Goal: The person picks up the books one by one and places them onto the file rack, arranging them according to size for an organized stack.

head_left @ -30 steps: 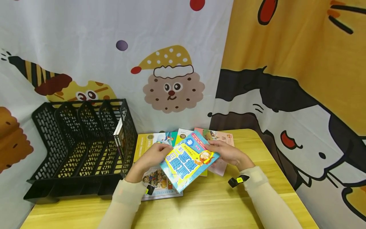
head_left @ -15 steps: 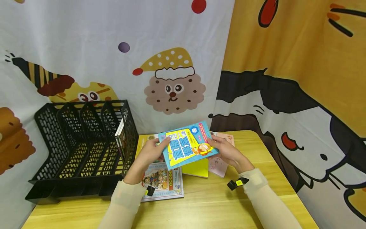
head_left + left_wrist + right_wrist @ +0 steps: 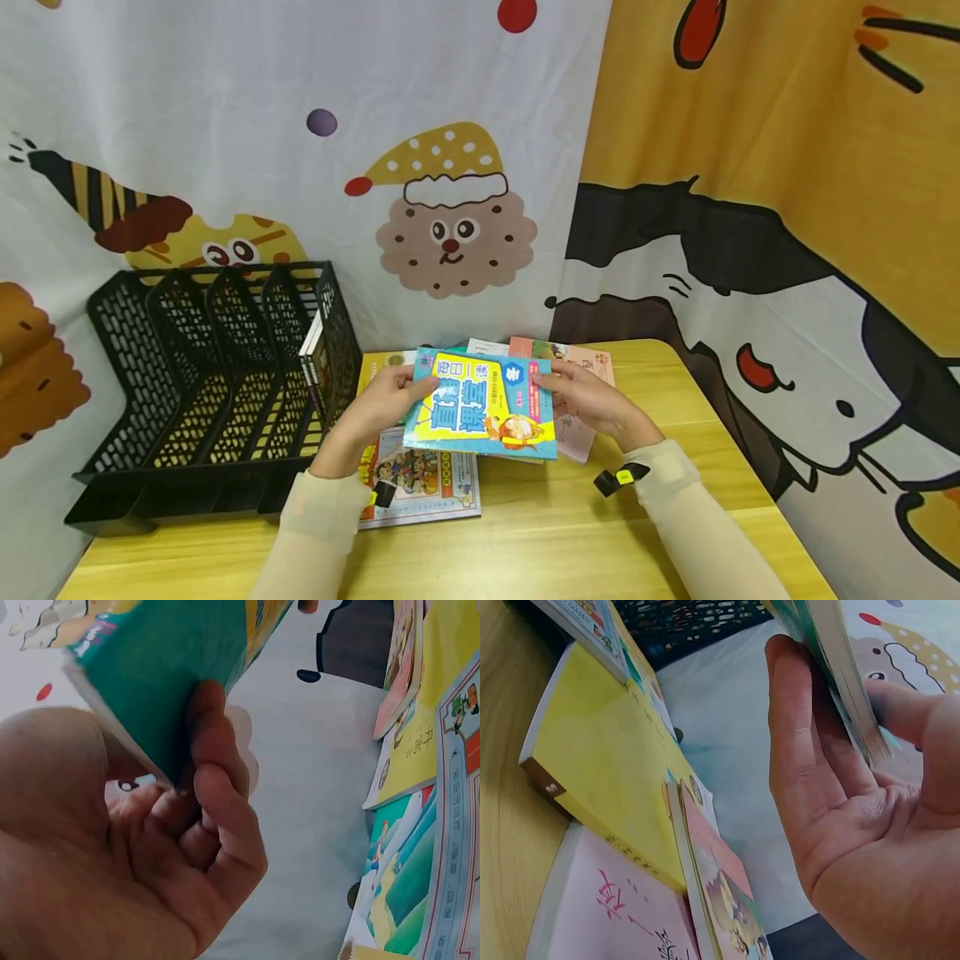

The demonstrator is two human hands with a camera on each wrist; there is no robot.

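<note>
A blue and yellow children's book (image 3: 480, 408) is held in front of the person, cover up and nearly level. My left hand (image 3: 375, 412) pinches its left edge, thumb on the cover and fingers beneath. On the opposite edge, my right hand (image 3: 592, 404) grips it the same way. The left wrist view shows the book's green back (image 3: 150, 682) against curled fingers (image 3: 225, 810). In the right wrist view the page edges (image 3: 847, 682) stand between thumb and fingers. Below the held book lie a blue-bordered book (image 3: 461, 492), a yellow book (image 3: 600, 727) and pink books (image 3: 615, 900).
A black mesh file rack (image 3: 202, 479) with several slots stands at the left of the wooden table (image 3: 540, 533). Thin books (image 3: 311, 358) stand upright in its rightmost slot. A printed cartoon curtain (image 3: 450, 83) hangs right behind the table.
The book has turned from a steep slant to nearly square with the person, rising, then lowering a little. Both hands keep hold of its edges; the left has shifted slightly left.
</note>
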